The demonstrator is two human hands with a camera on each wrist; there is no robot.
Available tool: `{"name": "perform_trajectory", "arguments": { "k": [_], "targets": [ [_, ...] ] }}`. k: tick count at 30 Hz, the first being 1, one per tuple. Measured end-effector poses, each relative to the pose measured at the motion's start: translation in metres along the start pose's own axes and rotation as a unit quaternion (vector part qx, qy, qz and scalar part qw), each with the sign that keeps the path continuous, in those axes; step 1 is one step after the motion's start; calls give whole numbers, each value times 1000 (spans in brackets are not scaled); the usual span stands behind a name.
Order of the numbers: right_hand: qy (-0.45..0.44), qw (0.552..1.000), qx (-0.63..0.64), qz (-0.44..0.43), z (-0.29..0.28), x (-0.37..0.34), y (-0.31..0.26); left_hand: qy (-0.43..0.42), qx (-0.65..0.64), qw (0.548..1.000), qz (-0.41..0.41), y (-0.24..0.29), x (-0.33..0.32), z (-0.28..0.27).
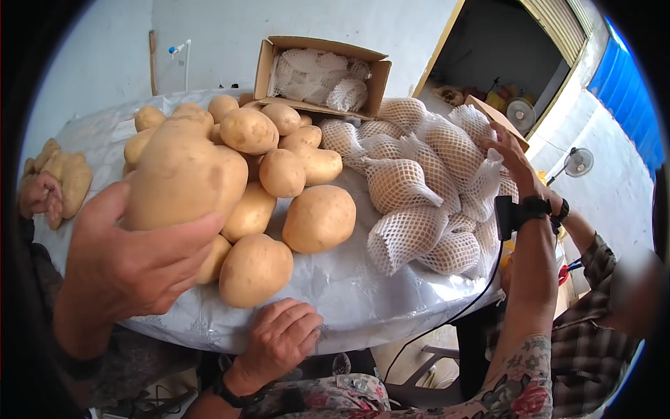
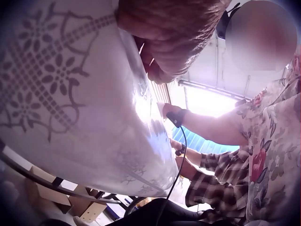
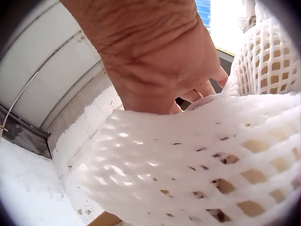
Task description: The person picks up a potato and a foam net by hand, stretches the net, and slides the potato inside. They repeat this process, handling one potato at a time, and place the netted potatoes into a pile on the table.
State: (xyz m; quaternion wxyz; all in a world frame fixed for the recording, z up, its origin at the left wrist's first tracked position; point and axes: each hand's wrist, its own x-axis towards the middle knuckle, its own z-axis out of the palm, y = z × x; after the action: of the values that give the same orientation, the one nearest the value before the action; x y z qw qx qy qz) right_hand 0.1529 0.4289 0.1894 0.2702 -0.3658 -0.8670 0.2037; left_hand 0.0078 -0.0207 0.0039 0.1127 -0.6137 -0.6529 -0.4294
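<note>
1. Right hand, upper right: fingers at netted potatoes; fingertips hidden, pinching or not cannot be told.
2. Left hand, lower centre: fingers loosely bent, nothing held, at the near edge of the tablecloth.
3. Another person's hand, left: grips a bare potato.
4. Progress, as judged: partway; netted pile at right, loose potatoes left of centre uncovered.
5. Carton, upper centre: white netting inside.
6. Left wrist view alone: brown boxes, lower left.
7. Right wrist view: net holes close up.
</note>
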Motion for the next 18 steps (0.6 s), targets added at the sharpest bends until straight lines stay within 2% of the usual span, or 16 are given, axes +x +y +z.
{"name": "perform_trajectory", "arguments": {
  "k": [2,4,5,8,10,12,14,16,17,18],
  "targets": [
    [9,1000,-7,-14,-1,-2,3,2,1,1000,-2,0,-1,1],
    [21,998,-50,-42,0,20,36,2,1,1000,1,1,-1,0],
    [57,993,-79,-74,0,28,48,1,1,1000,0,1,0,0],
    [200,970,-138,-19,4,16,32,12,10,1000,8,0,-2,2],
    [218,971,41,-88,1,7,29,14,18,1000,7,0,-4,3],
    [242,947,139,-159,2,-13,11,17,21,1000,11,0,-5,4],
    [250,927,191,-205,17,-52,-36,15,24,1000,11,0,-6,4],
    [178,920,247,-248,31,-76,-59,19,24,999,19,-2,-7,6],
    [145,922,278,-225,41,-94,-73,16,28,999,19,-2,-8,6],
    [95,919,298,-239,50,-108,-80,17,34,999,21,-2,-7,6]
  ]
}}
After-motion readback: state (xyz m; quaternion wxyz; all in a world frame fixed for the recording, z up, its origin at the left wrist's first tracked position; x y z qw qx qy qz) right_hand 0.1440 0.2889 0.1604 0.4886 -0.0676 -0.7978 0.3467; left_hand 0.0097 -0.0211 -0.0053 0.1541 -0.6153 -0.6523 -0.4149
